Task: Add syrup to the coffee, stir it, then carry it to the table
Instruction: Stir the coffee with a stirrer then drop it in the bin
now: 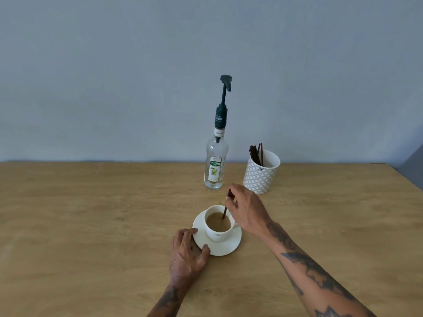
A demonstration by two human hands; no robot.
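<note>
We pinch the stirrer [227,203] in our right hand [247,209], its tip in the coffee cup [218,225], while our left hand [187,250] grips the saucer [229,247] rim, apparently steadying it on the wooden counter [91,225].

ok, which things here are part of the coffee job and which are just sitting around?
In the job:
- coffee cup on its saucer
- stir stick, its tip in the coffee, pinched by the right hand
- left hand, holding the saucer's rim
- syrup bottle with pump

Lying about:
- patterned cup of spare stir sticks
- wooden table
</note>
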